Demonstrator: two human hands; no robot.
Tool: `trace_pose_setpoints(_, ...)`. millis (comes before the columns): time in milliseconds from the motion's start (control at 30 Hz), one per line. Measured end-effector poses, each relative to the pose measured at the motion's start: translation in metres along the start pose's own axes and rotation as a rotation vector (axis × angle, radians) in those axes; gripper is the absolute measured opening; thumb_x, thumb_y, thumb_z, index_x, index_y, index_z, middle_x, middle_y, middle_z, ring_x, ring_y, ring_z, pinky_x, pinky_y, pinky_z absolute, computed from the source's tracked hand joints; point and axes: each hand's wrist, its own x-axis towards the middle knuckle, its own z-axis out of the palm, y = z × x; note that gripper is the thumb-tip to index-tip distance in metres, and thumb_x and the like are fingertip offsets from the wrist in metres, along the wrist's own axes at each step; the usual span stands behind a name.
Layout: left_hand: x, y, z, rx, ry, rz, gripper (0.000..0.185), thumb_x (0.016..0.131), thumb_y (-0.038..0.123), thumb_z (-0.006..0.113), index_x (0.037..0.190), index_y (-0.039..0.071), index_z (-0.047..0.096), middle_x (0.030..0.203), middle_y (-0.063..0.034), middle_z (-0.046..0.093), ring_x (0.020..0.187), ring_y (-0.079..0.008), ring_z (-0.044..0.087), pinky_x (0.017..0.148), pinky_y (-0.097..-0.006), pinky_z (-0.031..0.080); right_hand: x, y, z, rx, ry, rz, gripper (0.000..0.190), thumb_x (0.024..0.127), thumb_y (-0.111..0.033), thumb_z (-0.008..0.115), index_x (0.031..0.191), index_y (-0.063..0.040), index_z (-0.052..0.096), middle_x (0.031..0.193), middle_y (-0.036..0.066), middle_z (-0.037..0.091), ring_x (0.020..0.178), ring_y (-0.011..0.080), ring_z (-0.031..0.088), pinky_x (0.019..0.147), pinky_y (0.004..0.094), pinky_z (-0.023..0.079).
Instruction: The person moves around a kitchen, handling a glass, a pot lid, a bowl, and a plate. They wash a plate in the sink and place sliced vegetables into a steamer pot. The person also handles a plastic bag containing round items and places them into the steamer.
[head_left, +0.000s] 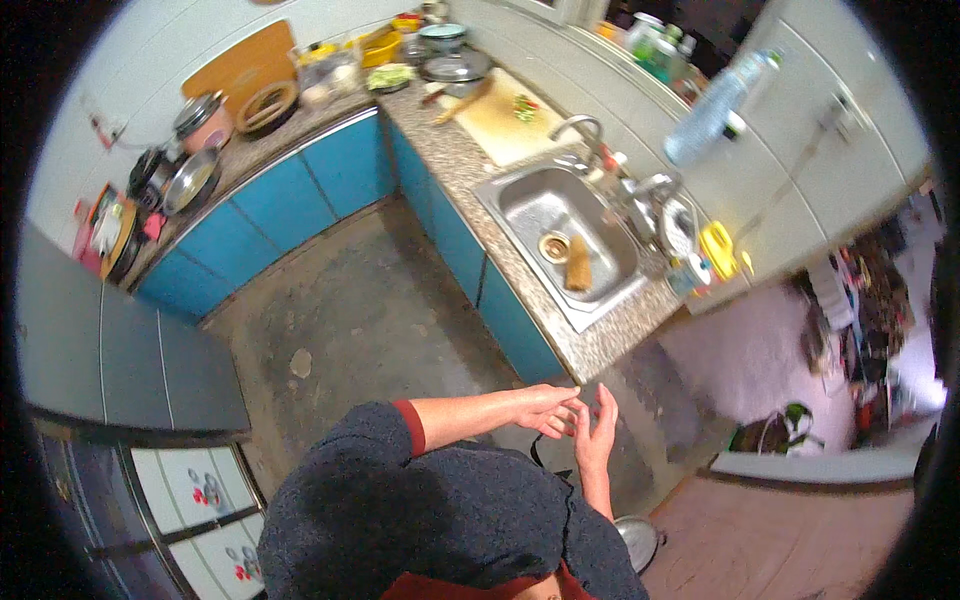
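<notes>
My left hand (541, 406) and my right hand (598, 433) are held together in front of my body, near the corner of the granite countertop (600, 356). Their fingers are apart, and the fingertips meet or overlap; I see nothing held in either. Beyond them, a stainless steel sink (523, 225) is set into the counter. A tan piece that looks like a loofah scrubber (577, 262) lies in its basin beside the drain (554, 247). Past the sink, a pale cutting board (480, 124) carries chopped green and red pieces (526, 108).
A curved faucet (583, 124) and a yellow bottle (718, 249) stand by the sink. Blue cabinets (279, 208) line the counter. A steel pan (191, 184) and a rice cooker (202, 124) sit at left. A round metal vessel (637, 541) is low at my right.
</notes>
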Motion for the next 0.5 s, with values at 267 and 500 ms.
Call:
trace_pose_setpoints(267, -0.079, 0.016, -0.074, -0.389, 0.139, 0.439, 0.057, 0.100, 0.046, 0.039, 0.140, 0.006, 0.043, 0.143, -0.0167, 0.044, 0.129, -0.0299, 0.046, 0.107, -0.0425, 0.037, 0.099, 0.003, 0.067, -0.091, -0.431, -0.222, 0.046, 0.092, -0.011, 0.055, 0.136, -0.003, 0.044, 0.135, 0.020, 0.045, 0.120, 0.0335, 0.049, 0.099, 0.0413, 0.042)
trace_pose_setpoints(500, -0.198, -0.115, -0.140, -0.999, 1.045, 0.905, 0.030, 0.095, 0.021, 0.053, 0.118, 0.003, 0.058, 0.119, -0.0144, 0.061, 0.108, -0.0262, 0.061, 0.093, -0.0389, 0.051, 0.148, -0.022, 0.155, 0.098, -0.747, -0.365, 0.047, 0.090, -0.001, 0.057, 0.135, -0.004, 0.044, 0.135, 0.018, 0.045, 0.105, 0.0270, 0.059, 0.086, 0.0353, 0.052)
